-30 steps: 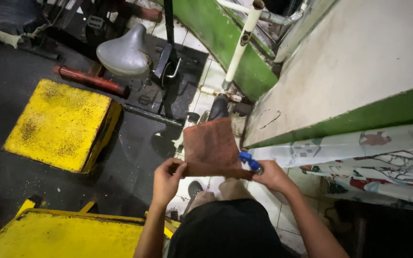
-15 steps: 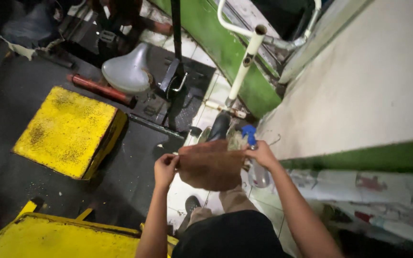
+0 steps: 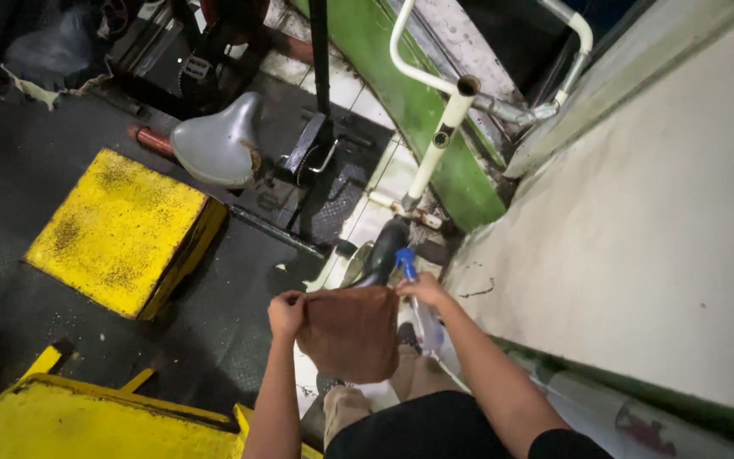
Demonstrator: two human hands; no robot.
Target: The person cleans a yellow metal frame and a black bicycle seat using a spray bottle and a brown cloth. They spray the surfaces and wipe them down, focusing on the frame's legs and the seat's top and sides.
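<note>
The person holds a brown cloth [image 3: 348, 333] up in front of their body, stretched between both hands. The left hand [image 3: 286, 313] is closed tight on the cloth's upper left corner, fingers curled into a fist around the edge. The right hand [image 3: 422, 291] pinches the upper right corner, and the same hand also grips a spray bottle [image 3: 418, 306], whose blue nozzle pokes up above the knuckles while the clear body hangs down below the hand, just beside the cloth's right edge. So the cloth hangs from the two grips like a small curtain, its top edge nearly level, its lower part drooping free above the person's knees.

The cloth is a dull rust brown, soft and a bit rumpled, with a rounded, sagging lower edge and no pattern I can make out.

Just beyond the hands stands an exercise bike with a grey saddle [image 3: 214, 149] and a white handlebar post [image 3: 439, 140]. A yellow box [image 3: 116, 229] sits on the dark floor to the left, well apart from the cloth. A green-edged pale wall [image 3: 630, 212] runs along the right.
</note>
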